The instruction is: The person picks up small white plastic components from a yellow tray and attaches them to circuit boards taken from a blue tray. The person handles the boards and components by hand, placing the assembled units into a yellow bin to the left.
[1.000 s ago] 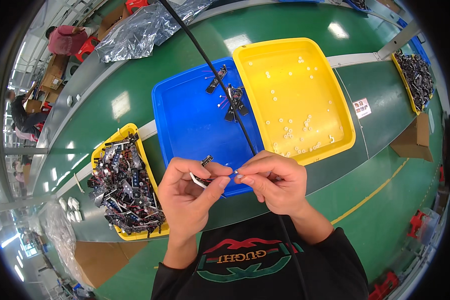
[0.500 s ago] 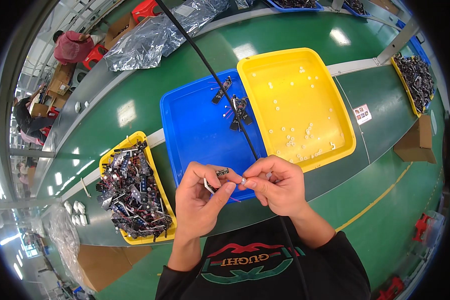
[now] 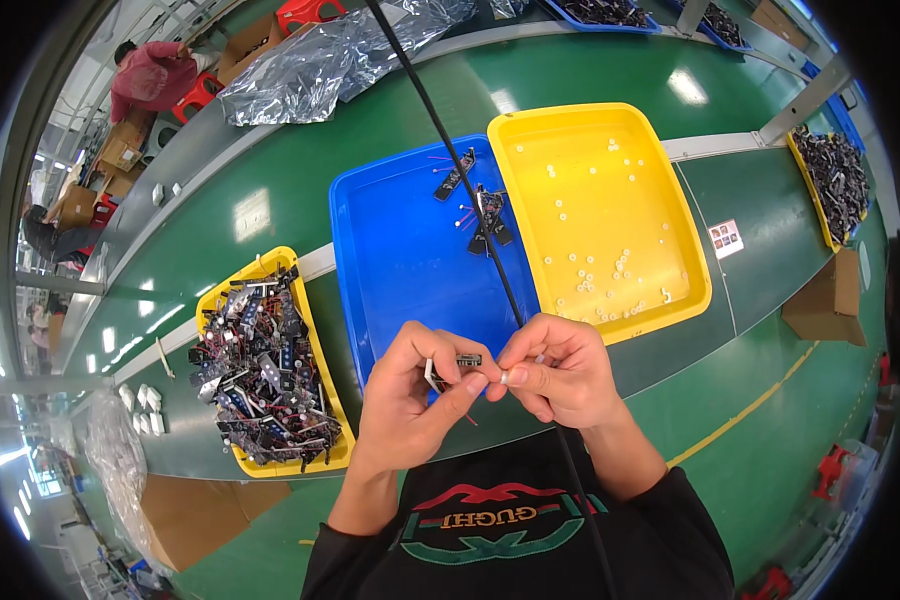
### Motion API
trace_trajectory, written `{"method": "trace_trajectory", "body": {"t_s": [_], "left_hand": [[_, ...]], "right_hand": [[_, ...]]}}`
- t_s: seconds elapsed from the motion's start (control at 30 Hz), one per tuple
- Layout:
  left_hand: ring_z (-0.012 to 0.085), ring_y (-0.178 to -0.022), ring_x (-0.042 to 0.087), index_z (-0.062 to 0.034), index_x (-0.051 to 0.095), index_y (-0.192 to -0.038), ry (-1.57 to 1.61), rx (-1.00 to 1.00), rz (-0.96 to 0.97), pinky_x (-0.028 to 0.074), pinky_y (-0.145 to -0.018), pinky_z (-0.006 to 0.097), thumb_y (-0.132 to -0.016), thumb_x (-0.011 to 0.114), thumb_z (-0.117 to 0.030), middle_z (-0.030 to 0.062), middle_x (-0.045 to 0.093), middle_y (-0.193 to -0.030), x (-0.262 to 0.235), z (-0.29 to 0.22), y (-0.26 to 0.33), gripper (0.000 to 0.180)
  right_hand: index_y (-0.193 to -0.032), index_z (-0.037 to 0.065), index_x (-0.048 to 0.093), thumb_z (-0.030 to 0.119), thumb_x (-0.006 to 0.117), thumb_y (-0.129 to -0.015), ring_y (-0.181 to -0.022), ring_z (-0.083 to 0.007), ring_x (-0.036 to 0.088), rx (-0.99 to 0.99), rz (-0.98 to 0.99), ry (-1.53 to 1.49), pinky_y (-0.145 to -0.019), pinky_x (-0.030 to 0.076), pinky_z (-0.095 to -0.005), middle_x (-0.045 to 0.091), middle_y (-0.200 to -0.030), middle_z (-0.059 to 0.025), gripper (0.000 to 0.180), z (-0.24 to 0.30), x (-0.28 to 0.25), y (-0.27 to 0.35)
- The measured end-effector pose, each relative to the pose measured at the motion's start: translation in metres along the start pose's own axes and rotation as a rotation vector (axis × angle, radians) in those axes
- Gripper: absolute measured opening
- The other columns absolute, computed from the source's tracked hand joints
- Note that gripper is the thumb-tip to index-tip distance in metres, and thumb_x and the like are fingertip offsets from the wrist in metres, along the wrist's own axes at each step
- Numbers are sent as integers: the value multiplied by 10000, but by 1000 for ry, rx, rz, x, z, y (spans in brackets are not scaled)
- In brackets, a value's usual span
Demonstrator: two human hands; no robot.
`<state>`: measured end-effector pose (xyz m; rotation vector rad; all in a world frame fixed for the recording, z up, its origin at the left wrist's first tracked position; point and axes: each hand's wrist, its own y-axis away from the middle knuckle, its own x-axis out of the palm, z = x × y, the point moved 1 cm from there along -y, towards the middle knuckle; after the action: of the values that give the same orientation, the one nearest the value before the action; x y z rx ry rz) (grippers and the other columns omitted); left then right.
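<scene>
Above the near edge of the blue tray (image 3: 400, 270), my two hands meet fingertip to fingertip. In my closed left hand (image 3: 405, 405) is a small circuit board (image 3: 469, 360) with thin wires, partly hidden by the fingers. My right hand (image 3: 570, 380) pinches a tiny white plastic piece (image 3: 504, 378) against the tips of the left fingers; its exact shape is hard to make out. Several boards with wires (image 3: 488, 220) lie along the blue tray's right side. Overlapping it on the right, a yellow tray (image 3: 703, 265) holds many small white rings (image 3: 621, 265).
A yellow tray (image 3: 342, 405) heaped with circuit boards stands at left, near white blocks (image 3: 150, 398). A black cable (image 3: 440, 130) runs down across the blue tray. Silver plastic bags (image 3: 300, 75) lie at the back; a cardboard box (image 3: 825, 305) is at right. Other people sit far left.
The whole view has shifted slightly. My hands stay together, with the fingers turned a little and the board showing flatter between them.
</scene>
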<state>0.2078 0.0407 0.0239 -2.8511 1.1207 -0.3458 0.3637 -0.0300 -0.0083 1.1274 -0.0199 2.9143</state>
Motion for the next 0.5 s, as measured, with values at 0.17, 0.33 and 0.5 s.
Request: {"method": "trace_trajectory", "body": {"t_s": [0.17,0.33,0.5], "left_hand": [[140,-793,602,-71,386,-863,-116,50,-17,474,-635,227,-751,629,153,164,606,-885,6,-3,2,349],[28,-666,487,-92,470,-825,-7,40,-14,379,-544,188,-703,800,-43,35,645,-865,-2,4,4,356],[32,-686,503,-101,421,-875,81,-23,-114,370,-528,180,-709,773,7,47,630,-850,-18,7,13,404]], "right_hand": [[-926,-12,573,-30,621,-852,-452,-49,480,-141,-111,147,-379,341,-177,652,-767,-136,90,-2,4,5],[-878,-12,562,-61,664,-803,-470,-46,492,-307,-198,338,-392,344,-172,610,-677,-78,136,-16,10,5],[-800,-16,530,-8,626,-844,-427,-61,469,-191,-219,325,-382,335,-179,585,-616,-79,106,-30,5,6]]}}
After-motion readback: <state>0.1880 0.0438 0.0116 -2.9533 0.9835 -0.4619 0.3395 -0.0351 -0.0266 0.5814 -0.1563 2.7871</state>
